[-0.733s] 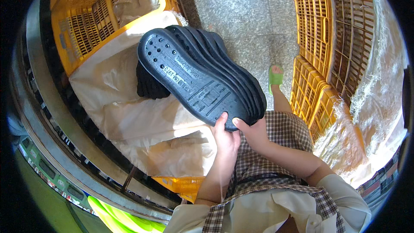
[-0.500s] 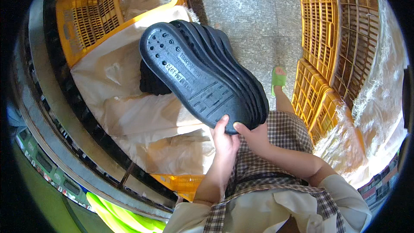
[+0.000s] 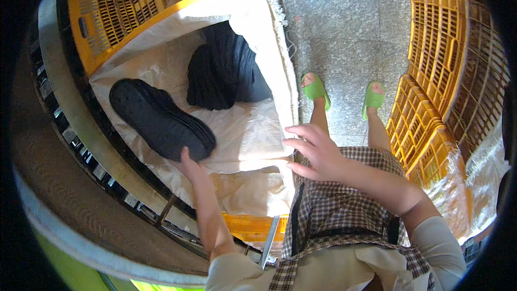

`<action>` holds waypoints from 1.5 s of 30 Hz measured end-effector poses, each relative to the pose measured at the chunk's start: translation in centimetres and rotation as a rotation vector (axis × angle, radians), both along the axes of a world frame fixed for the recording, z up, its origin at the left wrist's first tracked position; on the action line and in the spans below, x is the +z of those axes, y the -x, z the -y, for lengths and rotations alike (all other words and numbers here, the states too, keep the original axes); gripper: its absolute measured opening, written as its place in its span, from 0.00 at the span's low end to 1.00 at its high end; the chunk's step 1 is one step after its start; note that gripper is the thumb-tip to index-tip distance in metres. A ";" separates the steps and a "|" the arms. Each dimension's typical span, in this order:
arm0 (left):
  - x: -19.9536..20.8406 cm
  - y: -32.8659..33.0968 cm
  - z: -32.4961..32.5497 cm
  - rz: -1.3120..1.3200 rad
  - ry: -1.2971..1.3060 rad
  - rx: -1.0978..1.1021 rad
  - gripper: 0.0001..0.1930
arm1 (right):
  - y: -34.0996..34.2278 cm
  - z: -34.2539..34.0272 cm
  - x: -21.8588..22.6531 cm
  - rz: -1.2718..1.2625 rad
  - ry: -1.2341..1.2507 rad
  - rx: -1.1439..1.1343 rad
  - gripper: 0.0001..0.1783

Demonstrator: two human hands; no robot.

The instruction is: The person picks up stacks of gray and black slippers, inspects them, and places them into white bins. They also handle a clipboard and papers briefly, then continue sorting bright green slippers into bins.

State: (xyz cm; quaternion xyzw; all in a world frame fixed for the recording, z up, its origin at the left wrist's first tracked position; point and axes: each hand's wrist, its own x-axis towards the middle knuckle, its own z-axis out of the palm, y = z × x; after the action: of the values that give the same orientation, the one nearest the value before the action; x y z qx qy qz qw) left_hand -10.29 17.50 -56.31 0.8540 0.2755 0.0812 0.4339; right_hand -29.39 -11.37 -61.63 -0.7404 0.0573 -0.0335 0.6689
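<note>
A stack of black shoe soles [image 3: 159, 120] lies aslant in a crate lined with whitish sheeting [image 3: 245, 129]. My left hand [image 3: 189, 166] grips the near end of this stack, thumb on top and the other fingers hidden beneath. Deeper in the crate rest more black soles [image 3: 223, 70], bunched against the lining and partly in shadow. My right hand [image 3: 319, 156] holds nothing; its fingers are spread beside the lining's right edge.
Another yellow crate [image 3: 116, 16] stands at the far left. On the right, yellow crates [image 3: 439, 48] are stacked, with frayed white sheeting [image 3: 479, 167] beside them. A dark-edged metal frame [image 3: 81, 108] curves along the left. Green slippers [image 3: 316, 90] are on the grey floor [image 3: 344, 21].
The sole stack has moved left and down into the lined crate with my left hand. My right hand has let go of it and moved slightly right. More soles in the crate now show.
</note>
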 end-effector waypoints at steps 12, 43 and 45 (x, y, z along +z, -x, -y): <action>-14.4 -27.3 -12.9 -0.113 -1.367 -1.170 0.41 | -9.5 -5.4 -10.1 0.137 0.603 -0.159 0.14; 1.0 5.1 7.8 -0.151 -0.939 -1.393 0.28 | 3.8 8.7 7.3 -0.176 0.244 0.445 0.22; 4.4 7.9 12.0 -0.192 -0.949 -1.341 0.24 | 6.5 11.0 12.3 -0.420 0.179 0.484 0.20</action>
State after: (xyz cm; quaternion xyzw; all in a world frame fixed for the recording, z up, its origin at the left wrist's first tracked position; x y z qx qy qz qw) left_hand -18.19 5.47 -51.86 0.9326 -0.3204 -0.1606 -0.0417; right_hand -35.91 -22.34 -49.38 -0.7791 0.0134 0.2747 0.5633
